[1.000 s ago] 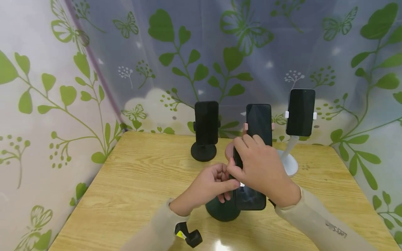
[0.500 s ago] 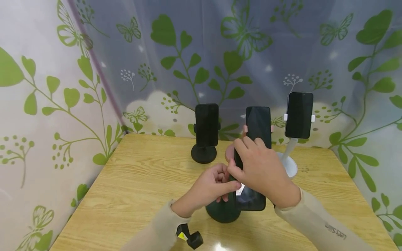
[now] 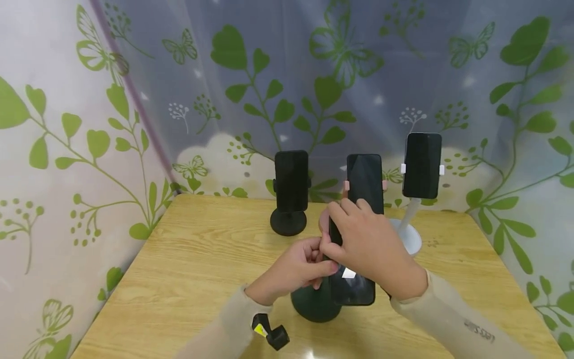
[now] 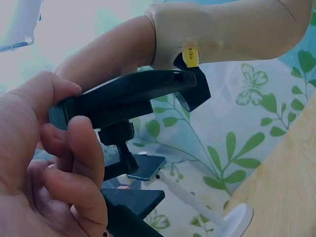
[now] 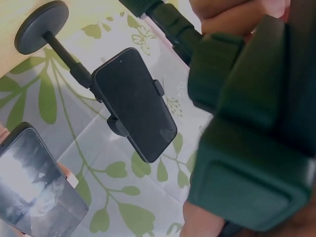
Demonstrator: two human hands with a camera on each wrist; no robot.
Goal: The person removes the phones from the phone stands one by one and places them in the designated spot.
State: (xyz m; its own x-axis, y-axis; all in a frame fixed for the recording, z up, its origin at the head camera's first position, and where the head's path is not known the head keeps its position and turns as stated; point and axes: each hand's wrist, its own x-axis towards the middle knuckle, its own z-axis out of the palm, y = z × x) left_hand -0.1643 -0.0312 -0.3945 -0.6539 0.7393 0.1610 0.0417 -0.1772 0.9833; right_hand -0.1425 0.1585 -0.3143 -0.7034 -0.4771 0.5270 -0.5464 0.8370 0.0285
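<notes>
A black smartphone sits at a dark green phone stand, whose round base rests on the table. My left hand pinches the stand's clamp at its left side, thumb above and fingers curled below. Over the upper part of the phone lies my right hand, gripping it with the thumb along the left edge and fingers bent across the top. In the right wrist view the green holder fills the foreground and hides most of that hand.
Behind stand three more phones in stands: one in a black stand, one in pink clamps, one in a white stand. The wooden table meets a leaf-patterned curtain at its back edge.
The head view has shifted slightly, moving the scene a little down and left. Both hands keep their places on the phone and stand; the white glare on the screen has changed shape.
</notes>
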